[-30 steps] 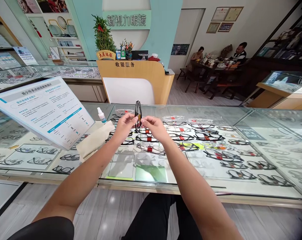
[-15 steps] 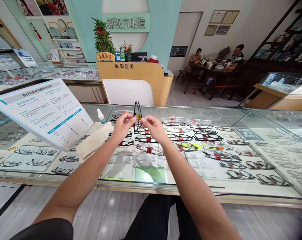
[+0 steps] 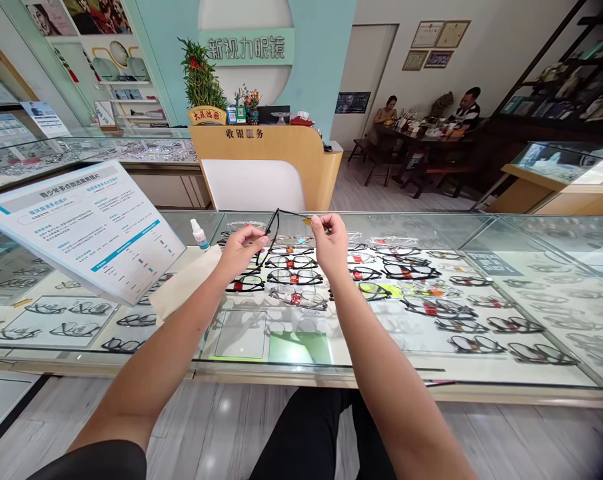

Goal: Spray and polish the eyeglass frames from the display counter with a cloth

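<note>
One pair of black glasses [image 3: 278,213], held between.
Left grip [image 3: 242,250] pinches one side, right grip [image 3: 332,245] the other, above the worktop [image 3: 281,380].

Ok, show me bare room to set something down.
The counter looks bare over the green panel, between front edge and clear-framed glasses. Crowded: frame rows below the held glasses; sign, cloth, bottle at left.

"Where does the camera sit?"
"On the person's head, a single viewpoint facing forward and down across the worktop [image 3: 531,395]."
"How near does it look?"
"Close: the person's legs [image 3: 316,440] show at bottom centre, left hand [image 3: 241,252] and right hand [image 3: 332,248] come mid-frame, and the wooden desk [image 3: 286,148] stands well beyond, at upper centre, with the teal wall [image 3: 321,50] behind."
</note>
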Tool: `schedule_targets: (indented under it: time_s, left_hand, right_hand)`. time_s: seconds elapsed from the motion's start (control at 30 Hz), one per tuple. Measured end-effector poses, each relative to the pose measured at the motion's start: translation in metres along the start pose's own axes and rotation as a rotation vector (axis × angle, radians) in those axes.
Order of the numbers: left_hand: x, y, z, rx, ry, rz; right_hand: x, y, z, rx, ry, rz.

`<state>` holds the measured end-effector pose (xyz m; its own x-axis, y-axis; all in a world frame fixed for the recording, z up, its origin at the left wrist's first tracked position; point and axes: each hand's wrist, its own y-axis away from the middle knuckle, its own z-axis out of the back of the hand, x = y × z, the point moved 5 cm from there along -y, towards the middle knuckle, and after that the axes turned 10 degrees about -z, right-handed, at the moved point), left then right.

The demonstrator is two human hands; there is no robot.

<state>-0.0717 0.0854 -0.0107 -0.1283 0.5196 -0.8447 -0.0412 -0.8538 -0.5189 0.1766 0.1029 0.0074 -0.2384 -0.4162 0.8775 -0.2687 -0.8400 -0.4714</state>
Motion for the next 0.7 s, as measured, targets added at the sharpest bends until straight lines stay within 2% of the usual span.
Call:
schedule_targets:
  time_s: [0.17, 0.3, 0.47, 0.7]
  left_hand:
    - [-0.005, 0.002, -0.003, 0.009, 0.057, 0.034]
    - [-0.01, 0.005, -0.006, -0.049, 0.098, 0.07]
    - [-0.01, 0.007, -0.008, -0.084, 0.084, 0.063]
    - [-0.008, 0.009, -0.014, -0.028, 0.03, 0.013]
  right_hand:
    - [0.005, 0.003, 0.005, -0.073, 0.073, 0.072]
    - [0.017, 0.016, 0.009, -0.193, 0.131, 0.126]
    - [0.02, 0.031, -0.017, 0.074, 0.269, 0.201]
    - [0.011, 0.04, -0.03, 0.03, 0.385, 0.255]
